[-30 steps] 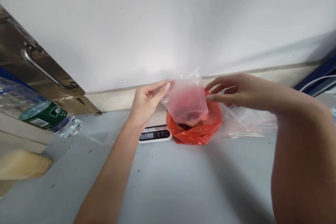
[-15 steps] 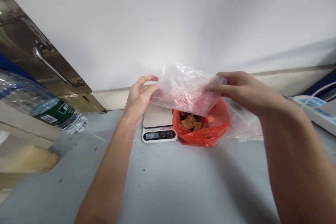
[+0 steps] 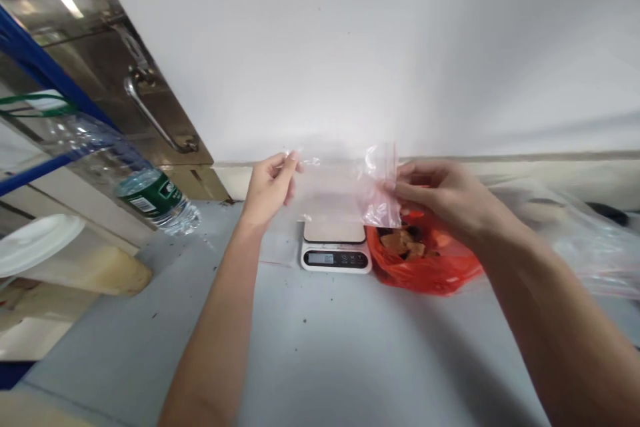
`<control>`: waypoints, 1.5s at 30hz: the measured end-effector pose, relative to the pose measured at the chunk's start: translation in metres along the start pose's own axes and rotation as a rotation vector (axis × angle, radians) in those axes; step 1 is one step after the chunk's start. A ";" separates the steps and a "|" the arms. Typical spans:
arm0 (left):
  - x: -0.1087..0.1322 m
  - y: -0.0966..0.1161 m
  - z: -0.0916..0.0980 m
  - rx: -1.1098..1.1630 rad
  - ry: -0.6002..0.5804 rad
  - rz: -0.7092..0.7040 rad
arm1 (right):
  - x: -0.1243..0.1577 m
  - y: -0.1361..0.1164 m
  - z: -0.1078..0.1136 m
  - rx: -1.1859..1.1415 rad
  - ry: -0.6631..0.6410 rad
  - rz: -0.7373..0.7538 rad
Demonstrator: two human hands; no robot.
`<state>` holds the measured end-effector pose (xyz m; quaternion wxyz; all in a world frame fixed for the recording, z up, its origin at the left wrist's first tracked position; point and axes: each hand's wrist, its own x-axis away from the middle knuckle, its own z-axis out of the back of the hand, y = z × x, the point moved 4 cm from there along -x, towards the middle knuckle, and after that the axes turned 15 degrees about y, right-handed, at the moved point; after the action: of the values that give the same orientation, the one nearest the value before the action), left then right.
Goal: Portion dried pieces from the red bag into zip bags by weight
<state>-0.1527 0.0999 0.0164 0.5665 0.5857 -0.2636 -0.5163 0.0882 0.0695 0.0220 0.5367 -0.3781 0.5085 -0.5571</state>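
Note:
A clear zip-lock bag (image 3: 335, 183) hangs stretched flat between my hands, above a white kitchen scale (image 3: 336, 259). My left hand (image 3: 273, 187) pinches its left edge. At the opposite edge, the one with the zip strip, my right hand (image 3: 440, 197) has its fingers closed on the plastic. Through the bag the back of the scale's plate shows faintly; the display seems to read 0.0, slightly blurred. Right beside the scale stands an open red plastic bag (image 3: 425, 273) with brown chunky pieces (image 3: 403, 242) in it, partly covered by my right hand.
Another clear plastic bag (image 3: 565, 227) lies at the right by the wall. On the left are a large water bottle (image 3: 150, 197), tilted in view, and a lidded tub (image 3: 100, 267) with yellowish contents. A steel door with a handle (image 3: 160, 117) stands behind them.
The clear bag has been turned and spread flat, and now hangs over the scale rather than the red bag. The view has shifted left, so everything on the table appears further right.

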 end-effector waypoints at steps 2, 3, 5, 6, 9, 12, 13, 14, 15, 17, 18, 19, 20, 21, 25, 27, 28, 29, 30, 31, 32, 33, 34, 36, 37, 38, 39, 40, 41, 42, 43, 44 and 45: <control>-0.008 -0.011 0.021 -0.098 0.000 0.067 | 0.000 -0.004 -0.011 0.035 0.075 0.100; -0.011 -0.018 0.032 -0.174 0.008 0.104 | 0.001 -0.006 -0.019 0.062 0.106 0.156; -0.017 -0.032 0.055 -0.370 0.039 0.173 | 0.004 -0.011 -0.037 0.128 0.166 0.310; -0.018 -0.039 0.065 -0.468 0.053 0.212 | 0.006 -0.014 -0.049 0.172 0.186 0.414; -0.019 -0.057 0.087 -0.581 0.035 0.317 | 0.017 -0.020 -0.094 0.381 0.134 0.737; -0.013 -0.068 0.095 -0.583 -0.038 0.426 | 0.032 -0.013 -0.145 0.699 -0.088 0.910; -0.011 -0.071 0.095 -0.578 -0.065 0.456 | 0.038 -0.009 -0.160 0.790 -0.184 0.934; -0.009 -0.073 0.095 -0.572 -0.089 0.479 | 0.044 -0.004 -0.172 0.864 -0.281 0.946; -0.008 -0.074 0.094 -0.568 -0.111 0.496 | 0.050 0.001 -0.182 0.917 -0.366 0.948; -0.006 -0.078 0.093 -0.566 -0.139 0.521 | 0.059 0.011 -0.195 0.969 -0.493 0.940; -0.006 -0.080 0.092 -0.568 -0.151 0.531 | 0.063 0.016 -0.198 0.980 -0.530 0.933; -0.006 -0.082 0.091 -0.572 -0.162 0.535 | 0.065 0.020 -0.199 0.984 -0.554 0.929; -0.006 -0.084 0.090 -0.577 -0.175 0.534 | 0.067 0.025 -0.199 0.985 -0.566 0.927; -0.007 -0.087 0.089 -0.585 -0.190 0.526 | 0.068 0.028 -0.199 0.985 -0.577 0.925; -0.009 -0.094 0.084 -0.649 -0.256 0.439 | 0.072 0.037 -0.193 0.970 -0.608 0.923; -0.010 -0.095 0.082 -0.703 -0.281 0.378 | 0.073 0.039 -0.192 0.959 -0.618 0.922; -0.010 -0.094 0.080 -0.734 -0.288 0.343 | 0.074 0.040 -0.191 0.953 -0.620 0.921; -0.011 -0.093 0.078 -0.763 -0.291 0.305 | 0.075 0.041 -0.191 0.948 -0.623 0.923; -0.011 -0.092 0.076 -0.790 -0.291 0.265 | 0.075 0.042 -0.190 0.933 -0.629 0.924; -0.012 -0.090 0.073 -0.813 -0.289 0.227 | 0.074 0.043 -0.188 0.902 -0.636 0.920; -0.012 -0.088 0.071 -0.832 -0.287 0.191 | 0.073 0.043 -0.185 0.854 -0.643 0.908; -0.012 -0.087 0.068 -0.849 -0.288 0.161 | 0.072 0.043 -0.181 0.788 -0.647 0.889; -0.012 -0.086 0.065 -0.864 -0.292 0.136 | 0.070 0.042 -0.175 0.707 -0.645 0.861; -0.012 -0.084 0.060 -0.894 -0.306 0.102 | 0.064 0.036 -0.159 0.544 -0.633 0.779; -0.013 -0.084 0.058 -0.908 -0.311 0.087 | 0.061 0.031 -0.148 0.486 -0.627 0.735; -0.013 -0.082 0.057 -0.921 -0.313 0.073 | 0.058 0.025 -0.137 0.441 -0.624 0.689; -0.013 -0.080 0.055 -0.932 -0.313 0.057 | 0.056 0.018 -0.124 0.422 -0.621 0.643; -0.013 -0.077 0.053 -0.939 -0.313 0.041 | 0.053 0.011 -0.111 0.421 -0.608 0.602; -0.012 -0.072 0.050 -0.943 -0.313 0.022 | 0.051 0.004 -0.096 0.428 -0.594 0.555; -0.011 -0.066 0.046 -0.941 -0.320 0.003 | 0.047 -0.002 -0.080 0.450 -0.564 0.494; -0.009 -0.059 0.041 -0.935 -0.331 -0.017 | 0.044 -0.005 -0.064 0.516 -0.549 0.421; -0.006 -0.052 0.035 -0.922 -0.351 -0.040 | 0.040 -0.009 -0.047 0.568 -0.503 0.391; -0.003 -0.044 0.028 -0.905 -0.379 -0.063 | 0.036 -0.011 -0.030 0.622 -0.458 0.377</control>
<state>-0.1913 0.1010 -0.0191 0.6905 0.1841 -0.0933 -0.6932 0.0515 0.0384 0.0227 0.8166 -0.2126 0.2442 -0.4778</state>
